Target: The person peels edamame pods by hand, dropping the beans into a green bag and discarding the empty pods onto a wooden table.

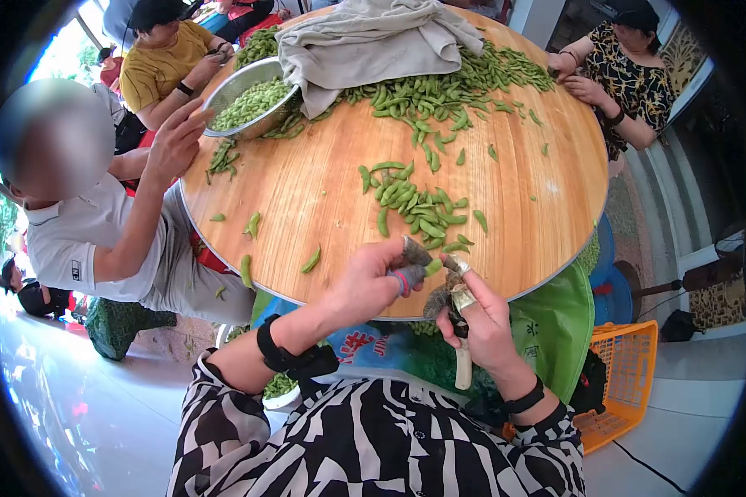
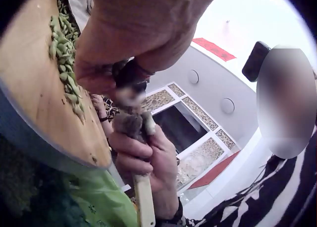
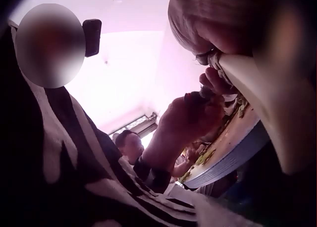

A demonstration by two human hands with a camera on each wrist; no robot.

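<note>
Over the near edge of the round table, my left hand (image 1: 365, 282) pinches a green soybean pod (image 1: 433, 267) between thumb and fingers. Dark and grey covers wrap some of its fingertips. Close beside it, my right hand (image 1: 482, 323) grips a tool by its cream-coloured handle (image 1: 462, 366), which sticks out below the palm. Worn wrappings cover this hand's fingertips too, and they hide the tool's working end. In the left wrist view the same handle (image 2: 144, 202) hangs below the curled fingers. A small heap of soybean pods (image 1: 419, 207) lies just beyond both hands.
Across the wooden table (image 1: 290, 190) a larger pile of pods (image 1: 439, 99) lies partly under a grey cloth (image 1: 373, 50). A metal colander (image 1: 261, 124) of shelled beans stands at the left. Other people sit around. An orange crate (image 1: 626, 373) stands at lower right.
</note>
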